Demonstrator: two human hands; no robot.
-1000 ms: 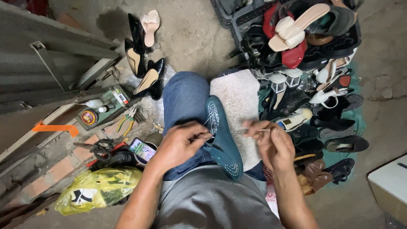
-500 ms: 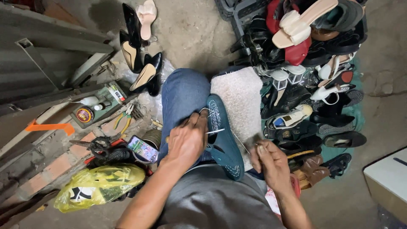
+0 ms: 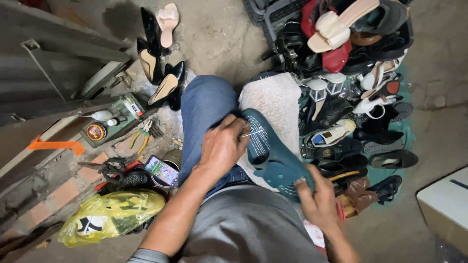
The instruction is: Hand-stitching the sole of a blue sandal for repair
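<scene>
Since half a second ago, both hands have slid lower on the dark teal rubber shoe point(image 3: 270, 156). It lies across the lap, on a white fuzzy cloth point(image 3: 273, 100). Left hand point(image 3: 222, 146) pinches a thin needle at its edge. Right hand point(image 3: 319, 202) grips its near end.

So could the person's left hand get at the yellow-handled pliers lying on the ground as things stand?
Probably yes. The left hand is busy pinching a thin needle at the dark teal rubber shoe, but the yellow-handled pliers lie uncovered on that same side, just beyond the knee.
</scene>
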